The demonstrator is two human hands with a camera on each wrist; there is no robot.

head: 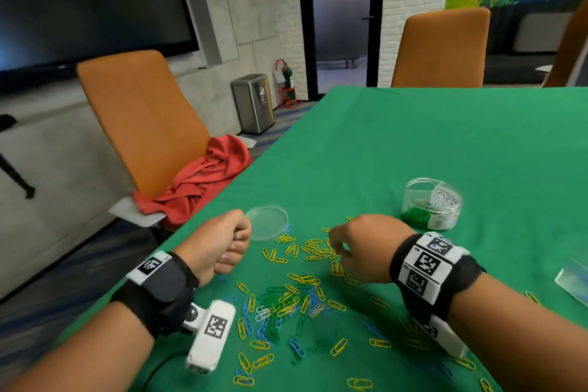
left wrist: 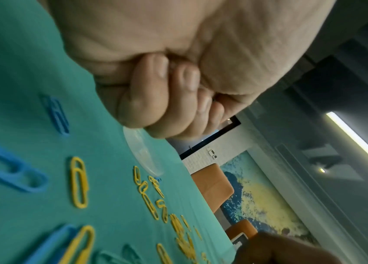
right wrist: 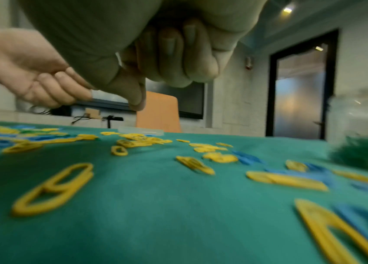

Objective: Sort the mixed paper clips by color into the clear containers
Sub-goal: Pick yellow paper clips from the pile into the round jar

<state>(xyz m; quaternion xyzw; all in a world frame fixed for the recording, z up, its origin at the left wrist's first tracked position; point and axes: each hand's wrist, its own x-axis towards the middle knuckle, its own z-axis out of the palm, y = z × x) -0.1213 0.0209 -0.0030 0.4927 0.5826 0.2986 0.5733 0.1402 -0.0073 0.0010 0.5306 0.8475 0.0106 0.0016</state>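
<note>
A green cloth covers the surface (head: 445,137); orange chairs (head: 140,118) stand at its left and far sides, a red cloth (head: 203,181) on the left one, a steel bin (head: 253,103) beyond. Yellow, blue and green paper clips (head: 286,299) lie scattered at the near edge. The left hand (head: 219,242) hovers over them with its grip curled into a fist; whether it holds clips cannot be told. The right hand (head: 366,248) reaches down among the yellow ones, fingers curled, thumb extended, contents unclear. A clear lid (head: 266,222) lies just beyond the left hand; the clear container (head: 431,204), far right, holds green and white clips. Its label is unreadable.
</note>
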